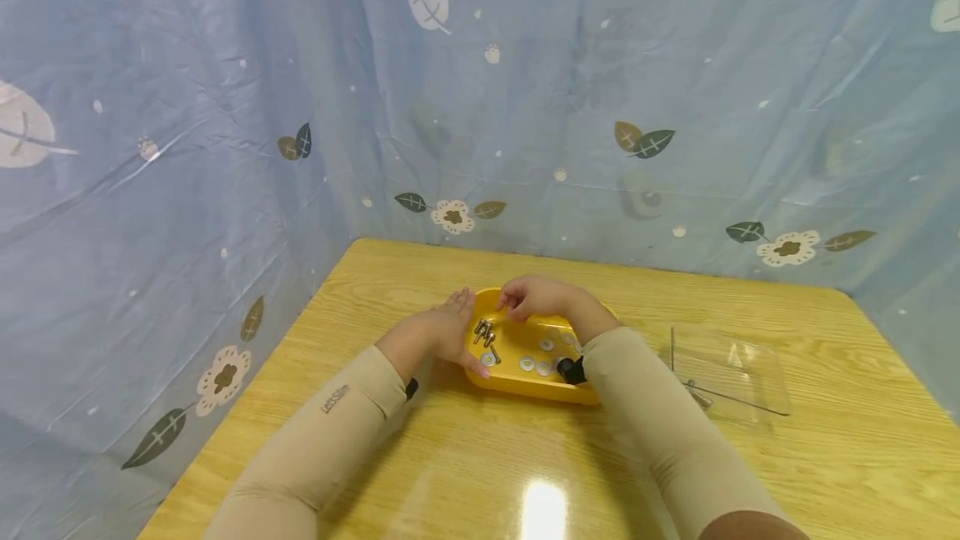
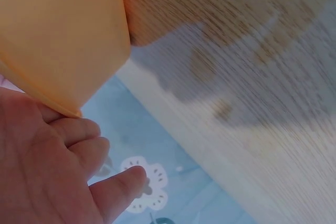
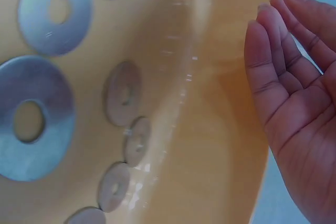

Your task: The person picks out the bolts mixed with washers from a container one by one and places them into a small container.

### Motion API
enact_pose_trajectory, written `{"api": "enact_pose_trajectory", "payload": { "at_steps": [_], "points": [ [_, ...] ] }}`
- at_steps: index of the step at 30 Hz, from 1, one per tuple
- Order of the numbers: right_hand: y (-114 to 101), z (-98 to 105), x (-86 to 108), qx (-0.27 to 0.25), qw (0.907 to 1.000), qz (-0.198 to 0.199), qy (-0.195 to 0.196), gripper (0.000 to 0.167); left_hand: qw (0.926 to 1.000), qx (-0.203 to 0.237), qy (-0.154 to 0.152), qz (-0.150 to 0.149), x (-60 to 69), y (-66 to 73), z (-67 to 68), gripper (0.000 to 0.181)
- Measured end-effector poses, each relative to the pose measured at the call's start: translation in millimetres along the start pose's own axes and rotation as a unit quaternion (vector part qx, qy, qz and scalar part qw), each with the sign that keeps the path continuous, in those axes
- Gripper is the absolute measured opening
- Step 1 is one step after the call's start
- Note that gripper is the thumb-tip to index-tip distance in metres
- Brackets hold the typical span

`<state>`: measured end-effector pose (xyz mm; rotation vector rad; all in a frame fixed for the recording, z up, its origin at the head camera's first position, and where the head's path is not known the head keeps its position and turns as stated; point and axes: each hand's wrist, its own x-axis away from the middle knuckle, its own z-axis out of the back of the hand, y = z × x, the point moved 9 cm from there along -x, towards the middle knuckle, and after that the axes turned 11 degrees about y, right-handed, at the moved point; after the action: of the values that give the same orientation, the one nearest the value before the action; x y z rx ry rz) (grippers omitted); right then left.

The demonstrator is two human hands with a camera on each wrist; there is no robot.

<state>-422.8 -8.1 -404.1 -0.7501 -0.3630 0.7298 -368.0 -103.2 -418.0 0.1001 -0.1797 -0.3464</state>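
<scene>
Tray (image 1: 517,386): yellow, standing on the desk (image 1: 442,465) nearer the far edge than the near one, somewhat left of the middle.
Bolts (image 1: 483,330): a small bunch at the left end inside the tray, some tilted across one another.
Washers (image 1: 527,363): flat metal rings lying loose over the tray floor, mostly toward its near side; one lies near the bolts.
Left grip (image 1: 448,332): I have it spread at the tray's left end, digits loosely extended and touching the rim, thumb at the near-left corner. It seems to steady the tray rather than clasp it.
Right grip (image 1: 536,298): I see it over the tray's far-left part, fingers bent and their tips close to the thumb. Whether anything small sits between the tips I cannot tell.
Clear plastic piece (image 1: 757,369): on the desk, right of the tray, toward the right edge and well apart from it; thin dark lines cross it, and I cannot tell whether they are rods or edges.
Step in hand: I judge it to be handling the small hardware in the tray, left side bracing, right side working.
Next move: calls, I think, for a fine fingertip pinch on one piece at a time, with the tray kept still and the other pieces undisturbed.
Curtain (image 1: 525,107): blue, leaf-and-flower print, behind the desk's far edge.
</scene>
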Motion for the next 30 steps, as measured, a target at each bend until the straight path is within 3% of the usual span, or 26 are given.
{"api": "enact_pose_trajectory", "payload": {
  "at_steps": [6,14,30],
  "points": [
    [7.4,-21.8,-6.8,0.019,0.9988,-0.005,-0.045,0.028,1.0,-0.003,-0.003,0.005,2.8,-2.6,-3.2,0.138],
    [11.7,-27.4,-11.6,0.058,0.9959,-0.013,-0.068,0.041,0.9999,-0.009,-0.006,0.006,1.3,0.3,0.2,0.139],
    [19.2,-32.8,-18.2,0.1,0.9932,0.002,-0.061,0.021,0.9999,-0.007,-0.009,0.007,0.2,-1.4,-1.2,0.142]
  ]
}}
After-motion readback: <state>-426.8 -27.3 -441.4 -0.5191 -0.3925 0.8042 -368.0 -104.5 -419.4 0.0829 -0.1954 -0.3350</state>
